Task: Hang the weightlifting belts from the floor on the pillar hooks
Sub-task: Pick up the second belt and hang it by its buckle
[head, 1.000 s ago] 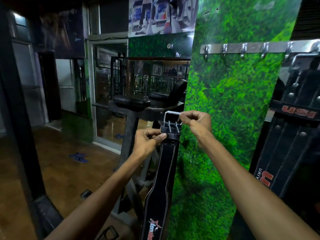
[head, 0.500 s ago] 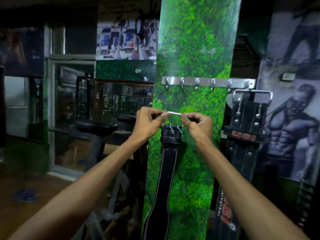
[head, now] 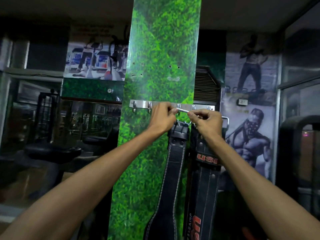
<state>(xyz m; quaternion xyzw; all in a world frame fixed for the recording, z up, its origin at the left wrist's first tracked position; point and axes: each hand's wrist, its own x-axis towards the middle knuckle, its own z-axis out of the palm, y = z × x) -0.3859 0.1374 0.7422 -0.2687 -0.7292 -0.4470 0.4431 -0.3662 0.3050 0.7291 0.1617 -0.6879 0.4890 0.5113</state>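
A black leather weightlifting belt (head: 170, 172) with white stitching hangs down in front of the green grass-patterned pillar (head: 161, 49). Its silver buckle bar (head: 182, 110) is level with the steel hook rail (head: 142, 103), beside one of the middle hooks (head: 178, 106). My left hand (head: 161, 116) pinches the bar's left end and my right hand (head: 207, 121) pinches its right end. A second black belt with red USI lettering (head: 206, 170) hangs from the rail's right end, partly behind my right forearm.
Two free hooks (head: 134, 104) sit at the rail's left end. A gym machine with dark padded seats (head: 52, 151) stands at the left. Mirrors and fitness posters cover the walls, and a dark machine (head: 297, 153) is at the right edge.
Both hands have lifted the belt's buckle from chest height up to the hook rail. My view has turned right and upward, so the pillar now fills the centre.
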